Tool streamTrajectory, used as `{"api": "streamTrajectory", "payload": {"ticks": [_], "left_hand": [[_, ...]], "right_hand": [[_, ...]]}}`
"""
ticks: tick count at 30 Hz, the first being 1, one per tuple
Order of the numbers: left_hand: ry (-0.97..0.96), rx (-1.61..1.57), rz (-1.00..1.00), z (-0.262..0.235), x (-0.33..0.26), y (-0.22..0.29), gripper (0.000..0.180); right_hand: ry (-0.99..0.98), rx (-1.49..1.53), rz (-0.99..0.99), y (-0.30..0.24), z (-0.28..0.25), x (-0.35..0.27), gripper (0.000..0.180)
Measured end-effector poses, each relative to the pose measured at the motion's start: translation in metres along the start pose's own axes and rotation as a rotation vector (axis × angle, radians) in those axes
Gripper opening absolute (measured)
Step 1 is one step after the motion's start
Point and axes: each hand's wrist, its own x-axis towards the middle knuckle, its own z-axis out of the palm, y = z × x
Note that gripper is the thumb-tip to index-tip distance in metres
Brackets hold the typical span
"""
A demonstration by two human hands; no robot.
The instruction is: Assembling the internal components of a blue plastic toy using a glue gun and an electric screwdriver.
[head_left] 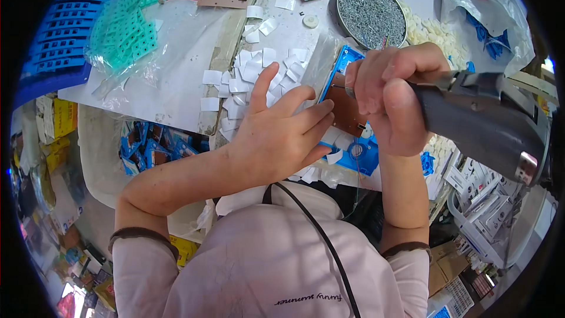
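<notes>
A white tabletop (pixel 176 106) is spreading across the far and middle of the scene. At far left, a blue crate (pixel 62 20) is standing beside mint-green lattice pieces (pixel 120 38), some of them lying under clear plastic. A pale tub (pixel 94 159) is sitting at near left, holding a heap of blue-and-brown pieces (pixel 156 144). On the right, a dark power screwdriver (pixel 488 121) is slanting in from the near right, its thin bit pointing left over the work. A blue plastic case (pixel 368 159) is lying right of the middle, partly hidden by the hands. The left hand (pixel 279 123) is spreading its fingers wide and gripping nothing, the fingertips reaching the left edge of the board. The right hand (pixel 400 94) is curling tightly around the screwdriver's front end. Beyond it, a round metal bowl (pixel 339 20) is holding many small screws (pixel 372 15). The brown circuit board (pixel 347 109) is resting in the case, between the two hands; whether the bit is touching it, I cannot tell. White paper tabs (pixel 235 91) are lying scattered left of the case.
</notes>
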Motion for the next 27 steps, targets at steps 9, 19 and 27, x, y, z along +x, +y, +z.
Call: {"api": "streamTrajectory", "payload": {"ticks": [9, 19, 27], "left_hand": [[-0.086, -0.064, -0.006, -0.005, 0.001, 0.0, 0.048], [-0.035, -0.296, 0.088, 0.012, -0.019, -0.001, 0.047], [-0.022, -0.415, -0.27, 0.001, -0.04, 0.032, 0.038]], "right_hand": [[-0.105, -0.206, 0.025, 0.006, -0.01, 0.004, 0.024], [0.343, -0.639, -0.143, -0.089, -0.059, -0.005, 0.073], [-0.029, -1.142, 0.167, -0.056, 0.006, -0.116, 0.033]]}}
